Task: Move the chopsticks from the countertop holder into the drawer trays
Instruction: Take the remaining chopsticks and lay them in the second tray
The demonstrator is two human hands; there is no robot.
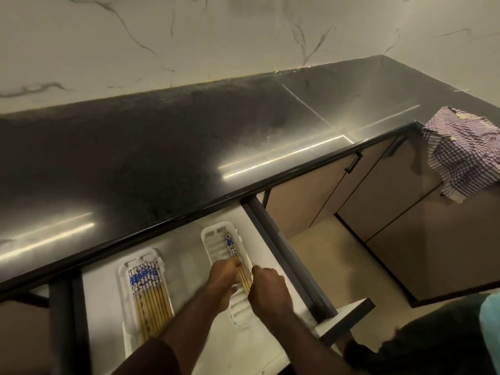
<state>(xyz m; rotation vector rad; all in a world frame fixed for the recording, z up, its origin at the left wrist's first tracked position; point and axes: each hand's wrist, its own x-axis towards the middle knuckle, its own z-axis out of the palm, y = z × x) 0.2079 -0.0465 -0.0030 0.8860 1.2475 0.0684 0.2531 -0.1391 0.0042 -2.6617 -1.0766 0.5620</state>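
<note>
Head view: both hands down in the open drawer (259,250), settling chopsticks into the tray at five o'clock.

Left hand (224,282) and right hand (267,290) flank a small bundle of chopsticks (238,263) in the right tray (213,239); left fingers (235,263) rest on the sticks, right fingers curled, grip unclear. The left tray (124,269) at seven o'clock is packed. Likely light, stiff, slick: pinch mid-shaft, keep them parallel. The desk (162,147) shows no holder; a checked cloth (465,150) sits at three o'clock.
</note>
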